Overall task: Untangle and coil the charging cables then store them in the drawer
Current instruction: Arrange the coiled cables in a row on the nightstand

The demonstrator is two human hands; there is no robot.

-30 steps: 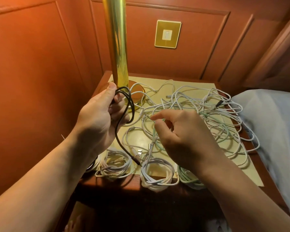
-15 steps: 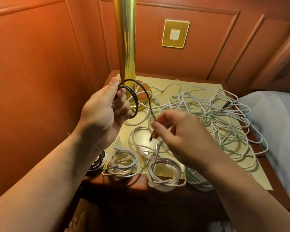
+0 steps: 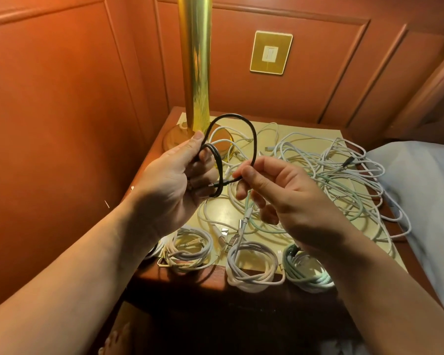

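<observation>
Both hands are raised at the frame's centre, sharing one black cable (image 3: 251, 139). The left hand (image 3: 174, 183) curls its fingers round several small loops of that cable, thumb pressed on top. The right hand (image 3: 280, 193) pinches the cable between thumb and forefinger just right of the left hand, and from that pinch a larger loop arches up and back to the left thumb. Below the hands lies the table (image 3: 385, 242), its top covered by a pale yellow sheet. A tangle (image 3: 344, 175) of loose white and mint-green cables spreads over the right half of the table, reaching its right edge. Three finished coils sit in a row along the near edge: a cream coil (image 3: 190, 249) at lower left, a white coil (image 3: 251, 267) in the middle overhanging the edge, and a mint coil (image 3: 308, 270) to the right, partly hidden by the right forearm. A brass lamp (image 3: 195, 60) rises at the table's far left corner to the top of the frame. On the wood panelling behind, upper centre, is a gold switch plate (image 3: 271, 52). A pillow (image 3: 426, 201) lies at the right edge of the frame, beside the table.
</observation>
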